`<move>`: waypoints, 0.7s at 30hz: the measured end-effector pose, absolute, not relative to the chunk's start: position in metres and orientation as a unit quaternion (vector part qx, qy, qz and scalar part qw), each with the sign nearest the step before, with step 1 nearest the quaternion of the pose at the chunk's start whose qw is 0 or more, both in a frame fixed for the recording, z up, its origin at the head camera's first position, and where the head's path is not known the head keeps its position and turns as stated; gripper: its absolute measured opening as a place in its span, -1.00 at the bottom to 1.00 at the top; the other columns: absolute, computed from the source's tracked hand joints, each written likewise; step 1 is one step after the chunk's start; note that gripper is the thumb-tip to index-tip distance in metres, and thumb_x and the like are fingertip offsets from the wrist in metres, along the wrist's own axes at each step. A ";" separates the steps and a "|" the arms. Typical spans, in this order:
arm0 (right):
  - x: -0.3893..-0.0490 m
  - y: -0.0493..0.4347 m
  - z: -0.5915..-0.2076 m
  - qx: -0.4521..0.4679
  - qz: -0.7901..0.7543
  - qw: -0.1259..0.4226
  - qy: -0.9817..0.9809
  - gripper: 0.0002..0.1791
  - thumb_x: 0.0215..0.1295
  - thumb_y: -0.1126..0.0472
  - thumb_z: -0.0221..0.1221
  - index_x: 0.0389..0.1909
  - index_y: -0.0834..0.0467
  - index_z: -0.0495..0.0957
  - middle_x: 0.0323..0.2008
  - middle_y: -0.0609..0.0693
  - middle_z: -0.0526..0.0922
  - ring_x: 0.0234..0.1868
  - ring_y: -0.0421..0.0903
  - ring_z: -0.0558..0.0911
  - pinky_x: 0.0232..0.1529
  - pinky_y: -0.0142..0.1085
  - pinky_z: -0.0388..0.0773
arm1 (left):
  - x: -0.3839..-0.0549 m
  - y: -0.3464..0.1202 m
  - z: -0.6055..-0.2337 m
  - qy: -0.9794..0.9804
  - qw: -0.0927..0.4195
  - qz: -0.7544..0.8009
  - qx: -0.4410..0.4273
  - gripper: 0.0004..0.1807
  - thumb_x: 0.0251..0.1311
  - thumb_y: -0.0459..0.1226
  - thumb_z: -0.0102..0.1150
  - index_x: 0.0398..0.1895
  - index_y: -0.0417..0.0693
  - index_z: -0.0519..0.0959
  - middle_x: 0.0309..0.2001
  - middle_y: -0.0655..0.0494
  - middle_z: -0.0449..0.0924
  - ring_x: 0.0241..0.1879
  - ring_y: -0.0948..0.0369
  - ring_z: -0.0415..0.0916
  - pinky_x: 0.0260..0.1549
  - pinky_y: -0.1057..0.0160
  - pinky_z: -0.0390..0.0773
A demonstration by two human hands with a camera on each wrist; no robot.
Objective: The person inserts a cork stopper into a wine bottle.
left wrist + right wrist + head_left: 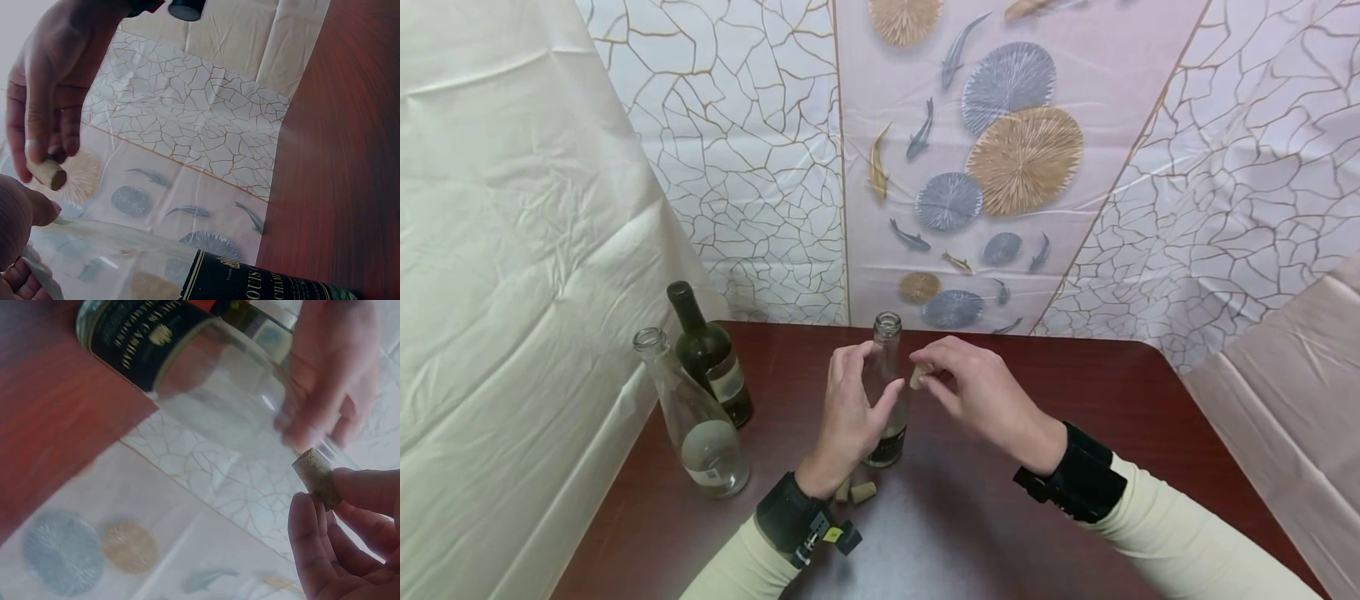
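My right hand [973,392] pinches a short cork [317,479] between thumb and fingertips, just right of a clear glass bottle [888,446]. That bottle stands upright with its mouth uncovered and a black label near the base. Around its upper part, my left hand [853,408] forms a loose C, thumb on one side and fingers on the other. The bottle shows in the wide gap between them; whether the skin touches the glass is unclear. In the left wrist view the cork [48,173] hangs apart from the bottle, one end bare.
Two more corks [863,492] lie on the dark red table [1000,533], near my left wrist. At the left stand a clear bottle [688,408] with a pale round label and a dark green wine bottle [703,350]. Patterned cloth [760,167] hangs behind the table.
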State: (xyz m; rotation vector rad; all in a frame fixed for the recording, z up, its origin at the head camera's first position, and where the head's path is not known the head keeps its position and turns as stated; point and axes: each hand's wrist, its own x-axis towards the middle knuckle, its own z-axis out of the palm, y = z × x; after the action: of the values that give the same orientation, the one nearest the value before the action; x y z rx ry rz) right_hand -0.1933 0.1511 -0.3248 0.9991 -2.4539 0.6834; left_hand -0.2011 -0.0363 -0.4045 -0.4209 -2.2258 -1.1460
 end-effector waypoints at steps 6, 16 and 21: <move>-0.198 0.149 -0.304 0.364 0.243 0.232 -0.869 -0.73 0.17 0.26 0.34 -0.08 0.13 0.68 -0.17 -0.05 0.70 -0.21 -0.19 0.64 -0.24 -0.24 0.60 | -0.203 -0.037 -0.407 -0.835 0.304 -0.429 -0.164 -0.40 0.14 -0.18 0.35 0.22 -0.11 0.36 0.06 -0.06 0.37 0.05 0.03 0.34 -0.01 0.04 0.46; -0.202 0.141 -0.277 0.385 0.245 0.251 -0.853 -0.70 0.19 0.28 0.32 -0.03 0.18 0.69 -0.11 0.03 0.70 -0.12 -0.10 0.66 -0.19 -0.20 0.62 | -0.202 -0.039 -0.406 -0.835 0.303 -0.428 -0.164 -0.40 0.15 -0.20 0.34 0.22 -0.12 0.36 0.07 -0.08 0.38 0.07 0.08 0.31 0.01 0.04 0.45; -0.205 0.140 -0.262 0.393 0.238 0.277 -0.844 -0.71 0.19 0.31 0.31 -0.05 0.22 0.69 -0.12 0.07 0.71 -0.19 -0.09 0.67 -0.25 -0.19 0.63 | -0.203 -0.039 -0.408 -0.831 0.308 -0.430 -0.174 -0.39 0.14 -0.19 0.35 0.23 -0.13 0.35 0.06 -0.11 0.38 0.06 0.00 0.34 0.00 0.03 0.45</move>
State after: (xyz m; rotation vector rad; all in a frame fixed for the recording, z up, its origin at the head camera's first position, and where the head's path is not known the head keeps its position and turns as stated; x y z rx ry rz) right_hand -0.2046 0.1403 -0.2619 1.0554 -2.2651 0.6403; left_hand -0.2034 -0.0389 -0.4076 -0.4591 -2.1974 -1.1368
